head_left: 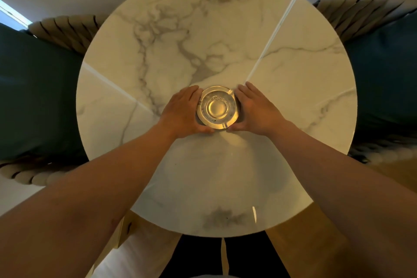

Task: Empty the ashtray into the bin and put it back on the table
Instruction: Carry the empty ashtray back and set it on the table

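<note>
A round glass ashtray (217, 108) with a notched rim sits near the middle of a round white marble table (293, 74). Its bowl looks nearly bare, with only a faint grey residue at the far side. My left hand (185, 113) cups its left edge, and my right hand (257, 110) cups its right edge. Both thumbs curl around the near rim and the fingers lie along the sides. The ashtray rests on the tabletop between them. No bin is in view.
Two armchairs with dark teal cushions and ribbed beige backs flank the table, one at the left (33, 88) and one at the right (388, 70). Wooden floor (327, 244) shows below the table's near edge.
</note>
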Available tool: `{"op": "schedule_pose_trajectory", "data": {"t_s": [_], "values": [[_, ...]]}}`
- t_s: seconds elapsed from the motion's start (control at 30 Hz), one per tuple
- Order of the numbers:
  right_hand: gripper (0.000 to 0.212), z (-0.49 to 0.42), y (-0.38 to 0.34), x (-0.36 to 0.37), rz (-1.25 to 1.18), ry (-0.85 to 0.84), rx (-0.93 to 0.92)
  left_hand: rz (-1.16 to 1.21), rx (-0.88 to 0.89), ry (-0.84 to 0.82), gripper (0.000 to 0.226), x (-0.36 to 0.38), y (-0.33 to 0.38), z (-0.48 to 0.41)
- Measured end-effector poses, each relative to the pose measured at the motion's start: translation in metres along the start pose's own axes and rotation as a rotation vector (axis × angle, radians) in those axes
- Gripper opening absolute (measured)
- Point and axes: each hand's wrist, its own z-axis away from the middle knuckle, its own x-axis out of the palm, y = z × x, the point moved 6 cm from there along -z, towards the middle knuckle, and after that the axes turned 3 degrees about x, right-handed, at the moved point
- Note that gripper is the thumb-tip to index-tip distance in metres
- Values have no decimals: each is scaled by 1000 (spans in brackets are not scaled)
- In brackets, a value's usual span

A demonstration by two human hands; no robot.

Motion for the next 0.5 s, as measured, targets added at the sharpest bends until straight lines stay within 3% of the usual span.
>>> {"op": "schedule_pose_trajectory", "data": {"t_s": [0.5], "values": [[103, -52, 9, -18, -52, 33, 29, -23, -50, 13, 125, -13, -33, -47]]}}
